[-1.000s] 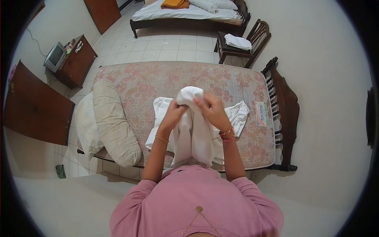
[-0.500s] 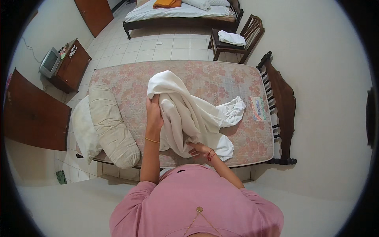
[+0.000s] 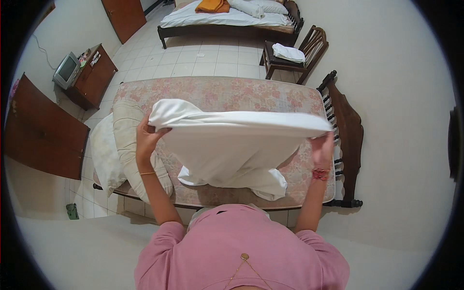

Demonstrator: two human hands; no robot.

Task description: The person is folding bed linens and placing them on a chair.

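A white bedsheet (image 3: 232,140) stretches between my two hands above the mattress. My left hand (image 3: 149,134) is closed on its left end, where a bunched fold stands up. At the other end my right hand (image 3: 321,147) grips the sheet's corner, slightly smeared by motion. The upper edge is pulled nearly straight. Lower folds of the cloth drop onto the floral pink mattress (image 3: 212,89) and rest near its front side. Part of the mattress is hidden behind the sheet.
A cream bolster (image 3: 126,125) and a stained pillow (image 3: 107,154) lie at the mattress's left end. The dark wooden headboard (image 3: 345,140) rises at the right, close to my right hand. Beyond are a chair (image 3: 290,55) with folded white cloth, another bed (image 3: 227,31) and a cabinet (image 3: 92,77).
My hands have moved apart, the left one leftward and the right one up and to the right. The bunched sheet has opened out into a wide span between them.
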